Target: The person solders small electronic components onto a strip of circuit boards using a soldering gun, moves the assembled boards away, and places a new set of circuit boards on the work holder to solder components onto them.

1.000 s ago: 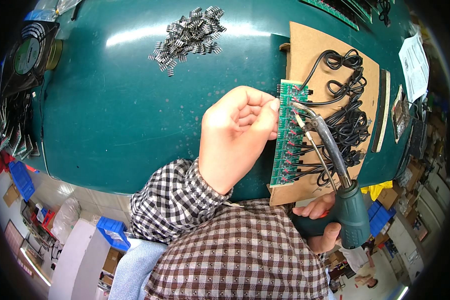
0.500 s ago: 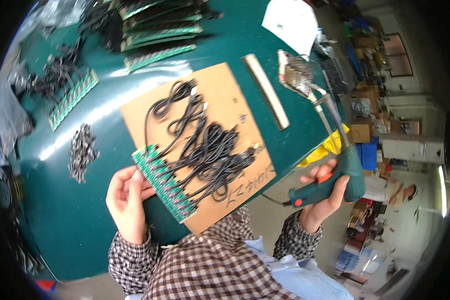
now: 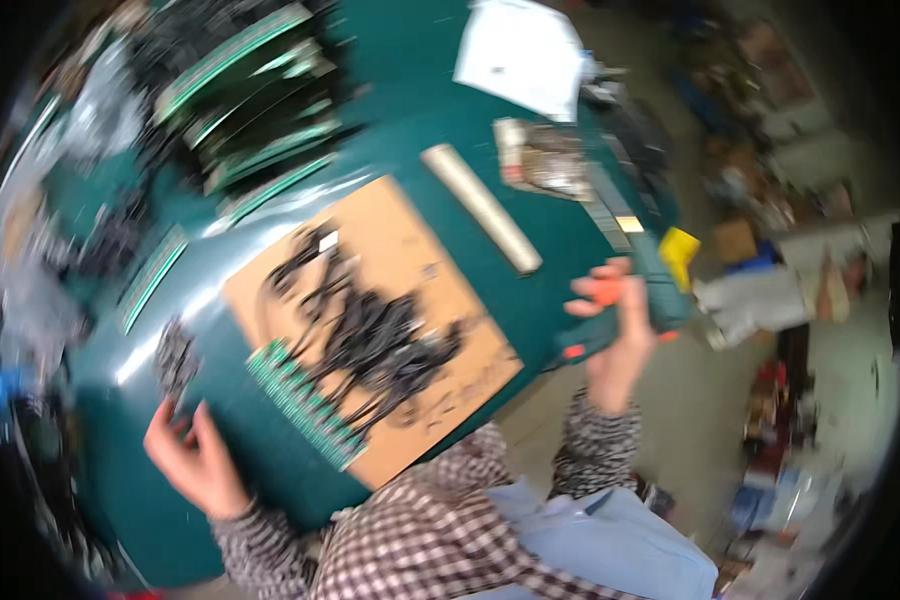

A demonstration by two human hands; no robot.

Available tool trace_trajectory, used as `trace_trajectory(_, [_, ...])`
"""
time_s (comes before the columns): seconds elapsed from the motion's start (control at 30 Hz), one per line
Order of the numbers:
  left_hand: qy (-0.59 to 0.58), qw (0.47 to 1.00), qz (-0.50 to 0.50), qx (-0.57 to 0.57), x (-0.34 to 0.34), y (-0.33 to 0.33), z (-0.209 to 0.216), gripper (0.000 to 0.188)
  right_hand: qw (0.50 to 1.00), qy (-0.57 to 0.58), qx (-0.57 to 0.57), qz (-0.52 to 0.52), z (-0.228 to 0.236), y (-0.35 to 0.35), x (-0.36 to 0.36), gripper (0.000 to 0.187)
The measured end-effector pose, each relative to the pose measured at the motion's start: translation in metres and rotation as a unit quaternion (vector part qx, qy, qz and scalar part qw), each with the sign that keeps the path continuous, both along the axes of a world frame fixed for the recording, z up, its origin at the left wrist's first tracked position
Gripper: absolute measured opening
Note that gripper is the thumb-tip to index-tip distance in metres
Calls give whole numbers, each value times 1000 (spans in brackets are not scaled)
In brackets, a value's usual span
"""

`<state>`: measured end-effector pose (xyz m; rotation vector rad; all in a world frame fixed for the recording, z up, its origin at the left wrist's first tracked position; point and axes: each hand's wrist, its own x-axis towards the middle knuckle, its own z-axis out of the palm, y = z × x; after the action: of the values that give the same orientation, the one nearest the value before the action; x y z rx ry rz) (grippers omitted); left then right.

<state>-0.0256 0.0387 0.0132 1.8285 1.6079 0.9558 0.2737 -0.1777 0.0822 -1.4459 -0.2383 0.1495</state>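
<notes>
My left hand has its thumb and forefinger spread at the near edge of a pile of small dark parts; motion blurs it, and nothing shows in its grasp. In my right hand is a green soldering gun with a red trigger, its front pointing toward a metal-mesh holder at the far right of the table. Between my hands a green circuit board lies along the left edge of a cardboard sheet. Black cables run from the board and sit bundled on the cardboard.
A pale strip lies right of the cardboard, with white paper beyond. Stacked circuit boards stand at the back left. Another board and plastic bags are farther left. Another person is off to the right.
My left hand has let go of the circuit board and moved left to the pile of parts. My right hand has carried the soldering gun forward, toward the holder. The view has shifted.
</notes>
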Motion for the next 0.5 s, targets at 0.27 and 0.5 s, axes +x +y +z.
trace_trajectory(0.27, [151, 971, -65, 174, -51, 28, -21, 28, 971, 135, 94, 175, 0, 16, -65, 29])
trace_trajectory(0.5, [87, 978, 37, 184, -34, 23, -1, 16, 954, 148, 92, 244, 7, 24, -74, 29])
